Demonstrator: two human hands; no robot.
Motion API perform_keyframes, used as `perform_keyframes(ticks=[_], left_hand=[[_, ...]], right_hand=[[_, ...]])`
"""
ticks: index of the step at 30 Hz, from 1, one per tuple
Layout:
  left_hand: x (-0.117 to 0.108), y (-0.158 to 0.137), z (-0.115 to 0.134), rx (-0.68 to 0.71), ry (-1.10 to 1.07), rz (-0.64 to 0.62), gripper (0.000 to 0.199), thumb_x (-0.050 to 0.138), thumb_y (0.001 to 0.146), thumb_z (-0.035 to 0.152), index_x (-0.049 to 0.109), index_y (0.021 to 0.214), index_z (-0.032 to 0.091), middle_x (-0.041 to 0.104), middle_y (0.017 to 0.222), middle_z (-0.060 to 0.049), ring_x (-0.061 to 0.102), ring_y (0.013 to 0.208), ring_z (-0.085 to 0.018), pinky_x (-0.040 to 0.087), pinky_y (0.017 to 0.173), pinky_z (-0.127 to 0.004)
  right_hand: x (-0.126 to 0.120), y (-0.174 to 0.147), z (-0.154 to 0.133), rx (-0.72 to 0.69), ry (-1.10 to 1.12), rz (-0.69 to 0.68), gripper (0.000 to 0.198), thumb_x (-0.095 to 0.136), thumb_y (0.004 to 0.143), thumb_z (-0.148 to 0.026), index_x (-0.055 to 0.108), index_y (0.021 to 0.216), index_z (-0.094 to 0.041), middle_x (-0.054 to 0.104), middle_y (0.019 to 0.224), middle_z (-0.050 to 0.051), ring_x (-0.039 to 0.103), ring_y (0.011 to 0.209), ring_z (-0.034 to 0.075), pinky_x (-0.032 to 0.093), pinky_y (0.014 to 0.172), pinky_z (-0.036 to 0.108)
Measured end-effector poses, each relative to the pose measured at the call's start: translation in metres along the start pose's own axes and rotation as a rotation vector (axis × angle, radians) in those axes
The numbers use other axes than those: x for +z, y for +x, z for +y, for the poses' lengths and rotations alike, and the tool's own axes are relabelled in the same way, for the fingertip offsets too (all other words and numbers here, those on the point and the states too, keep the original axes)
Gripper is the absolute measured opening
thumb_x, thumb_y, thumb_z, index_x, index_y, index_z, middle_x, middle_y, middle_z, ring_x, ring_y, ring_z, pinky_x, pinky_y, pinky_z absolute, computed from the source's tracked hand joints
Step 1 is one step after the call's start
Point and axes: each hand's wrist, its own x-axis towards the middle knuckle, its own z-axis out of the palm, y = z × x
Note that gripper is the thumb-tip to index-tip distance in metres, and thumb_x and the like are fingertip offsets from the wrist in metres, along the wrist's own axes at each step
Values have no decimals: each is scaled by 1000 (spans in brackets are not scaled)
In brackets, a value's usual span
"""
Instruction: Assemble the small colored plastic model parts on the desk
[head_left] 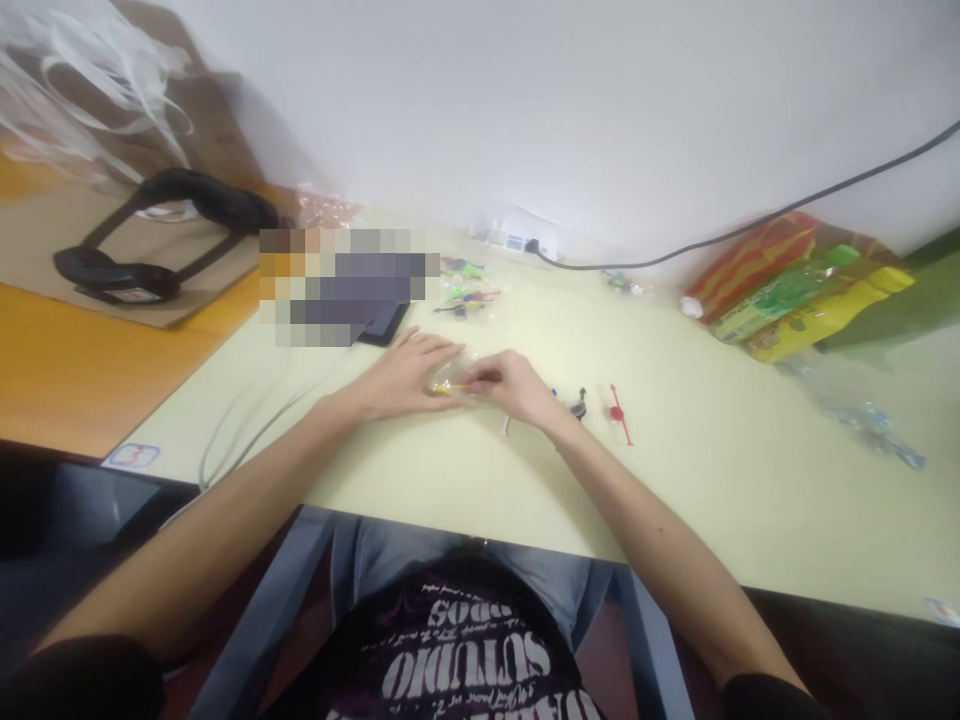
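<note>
My left hand reaches in from the left, its fingers and thumb spread around a small clear plastic bag and touching it. A yellow arrow spinner shows at the bag, partly inside or behind the film; I cannot tell which. The fingertips of my right hand are pinched at the spinner's right end. Just right of that hand lie a black arrow spinner and a red arrow spinner. Part of a white piece shows below the right hand, which hides the rest.
Bagged colourful spinners lie beyond my hands, near a dark tablet partly blurred out. Drink bottles and crumpled clear plastic are at right. A black cable runs along the wall. A black strapped frame sits at left.
</note>
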Motion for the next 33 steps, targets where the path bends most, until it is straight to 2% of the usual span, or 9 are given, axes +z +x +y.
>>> perform_keyframes(ticks=[6, 10, 13, 16, 21, 25, 28, 31, 33], left_hand=[[-2, 1, -3, -32, -92, 28, 78, 70, 90, 73, 61, 148, 22, 64, 143, -13, 55, 134, -35, 39, 118, -52], [-1, 4, 0, 19, -115, 24, 64, 70, 91, 71, 69, 135, 25, 69, 135, -11, 59, 126, -34, 43, 112, -50], [1, 5, 0, 39, -122, 25, 63, 70, 90, 71, 68, 135, 27, 69, 135, -10, 60, 124, -33, 44, 110, -50], [3, 4, -2, 32, -104, 15, 73, 72, 89, 72, 63, 145, 26, 67, 140, -11, 58, 128, -35, 42, 113, -52], [6, -2, -1, -28, 39, 44, 111, 70, 83, 82, 32, 169, 22, 52, 158, -17, 46, 145, -40, 21, 129, -60], [11, -5, -1, -50, 56, 31, 108, 67, 85, 82, 30, 169, 25, 52, 158, -16, 44, 146, -39, 23, 128, -58], [15, -5, -4, -44, 39, 20, 103, 65, 88, 80, 34, 168, 24, 53, 156, -16, 45, 144, -40, 28, 125, -56], [16, -3, -6, -50, 31, 19, 100, 64, 90, 79, 34, 168, 23, 53, 156, -16, 45, 143, -39, 30, 123, -54], [16, -1, -7, -53, 36, 18, 100, 63, 90, 79, 34, 168, 23, 54, 155, -16, 44, 143, -39, 30, 123, -54]], right_hand=[[-7, 10, -11, 30, 215, -154, 20, 72, 77, -10, 84, 92, -16, 84, 96, 7, 76, 91, 22, 57, 86, 32], [-6, 16, -18, 32, 196, -190, 19, 70, 75, -10, 83, 87, -16, 83, 88, 4, 75, 86, 20, 55, 80, 29], [-4, 20, -19, 0, 139, -201, 18, 67, 76, -10, 82, 83, -15, 80, 82, 1, 72, 80, 18, 52, 72, 24], [-1, 24, -17, -40, 90, -199, 19, 63, 78, -11, 81, 82, -15, 79, 81, -1, 71, 79, 17, 50, 72, 23], [0, 25, -12, -3, 57, -157, 23, 62, 79, -10, 83, 87, -16, 82, 88, 2, 74, 85, 19, 52, 78, 25], [-3, 26, -9, -24, -10, -129, 24, 60, 81, -7, 82, 86, -15, 81, 86, 1, 72, 81, 18, 51, 77, 25], [-11, 22, -10, -11, -65, -24, 32, 54, 82, -2, 82, 91, -15, 79, 81, 1, 72, 78, 17, 52, 79, 26], [-23, 7, -13, -60, -173, 181, 36, 50, 91, -2, 81, 102, -18, 81, 97, 5, 73, 84, 18, 52, 89, 32], [-30, -10, -15, -98, -373, 290, 27, 55, 99, -12, 80, 104, -20, 81, 105, 9, 70, 95, 24, 49, 94, 39]])
